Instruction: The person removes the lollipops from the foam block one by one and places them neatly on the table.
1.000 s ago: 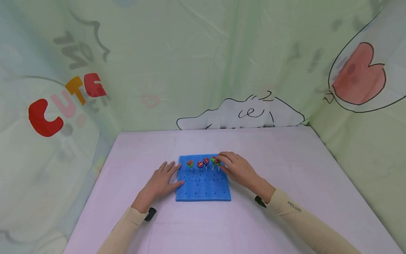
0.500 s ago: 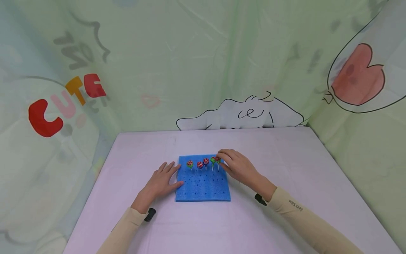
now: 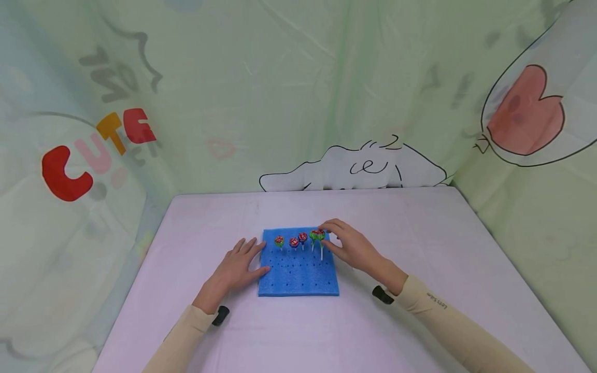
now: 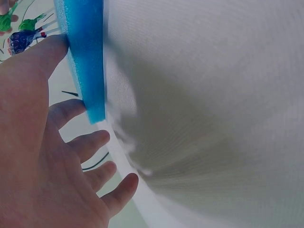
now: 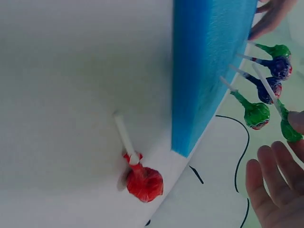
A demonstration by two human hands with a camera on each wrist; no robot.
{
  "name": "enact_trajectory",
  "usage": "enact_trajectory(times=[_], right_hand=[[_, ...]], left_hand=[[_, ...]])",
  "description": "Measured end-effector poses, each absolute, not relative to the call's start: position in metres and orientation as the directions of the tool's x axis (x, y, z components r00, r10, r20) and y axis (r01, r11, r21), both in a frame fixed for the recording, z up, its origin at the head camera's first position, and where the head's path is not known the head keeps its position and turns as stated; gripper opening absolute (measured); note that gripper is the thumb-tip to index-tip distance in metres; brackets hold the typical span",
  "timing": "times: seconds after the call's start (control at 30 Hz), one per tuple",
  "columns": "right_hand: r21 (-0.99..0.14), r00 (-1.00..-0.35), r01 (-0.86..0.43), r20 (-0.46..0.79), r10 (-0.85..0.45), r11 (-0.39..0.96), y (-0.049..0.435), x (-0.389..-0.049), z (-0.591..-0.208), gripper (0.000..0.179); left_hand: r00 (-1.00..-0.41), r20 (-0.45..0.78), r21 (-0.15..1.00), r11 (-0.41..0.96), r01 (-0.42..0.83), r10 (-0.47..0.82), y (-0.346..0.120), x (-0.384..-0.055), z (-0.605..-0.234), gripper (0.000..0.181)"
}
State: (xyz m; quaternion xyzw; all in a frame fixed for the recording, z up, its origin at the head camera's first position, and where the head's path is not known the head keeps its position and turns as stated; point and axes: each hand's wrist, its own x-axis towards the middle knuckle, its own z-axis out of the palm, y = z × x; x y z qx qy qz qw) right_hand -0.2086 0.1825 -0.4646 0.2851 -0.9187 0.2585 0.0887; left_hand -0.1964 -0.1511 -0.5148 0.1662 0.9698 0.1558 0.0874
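Several wrapped lollipops stand by their sticks in a blue foam board with rows of small holes. My right hand pinches a green lollipop by its head between thumb and fingers, over the board's back right part; its white stick shows at full length. Beside it another green lollipop stands in the foam. Two dark blue lollipops and a green-and-red lollipop stand further left. My left hand lies with spread fingers at the board's left edge, thumb and index finger touching it.
A red lollipop lies loose on the table to the right of the board, hidden behind my right hand in the head view. The table has a pale cloth. Printed curtains stand behind and at both sides.
My right hand has drawn the rightmost green lollipop up out of the foam, so more of its stick shows. My left hand has stayed at the board's edge.
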Motion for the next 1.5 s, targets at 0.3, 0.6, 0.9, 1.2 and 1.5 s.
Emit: enact_trajectory(times=[0.3,0.6,0.9,1.2,1.5], right_hand=[[-0.659,-0.862,-0.460,0.171,-0.477,0.595,0.183,-0.211,-0.461,0.038],[-0.685,-0.868,-0.430,0.134,-0.478,0.589,0.186,-0.212,-0.461,0.038],[-0.702,-0.873,-0.401,0.099,-0.477,0.588,0.191,-0.211,-0.458,0.038],[-0.717,-0.867,-0.403,0.098,-0.489,0.570,0.200,-0.212,-0.463,0.035],[-0.704,-0.883,-0.372,0.066,-0.465,0.605,0.210,-0.212,-0.465,0.035]], left_hand=[[-0.931,-0.108,0.337,0.894,0.295,0.349,-0.151,-0.196,-0.514,0.078],[-0.932,-0.110,0.340,0.894,0.291,0.345,-0.150,-0.196,-0.516,0.077],[-0.933,-0.108,0.336,0.896,0.290,0.343,-0.150,-0.195,-0.515,0.078],[-0.934,-0.110,0.329,0.899,0.290,0.341,-0.150,-0.196,-0.517,0.078],[-0.934,-0.120,0.329,0.901,0.283,0.337,-0.151,-0.196,-0.516,0.079]])
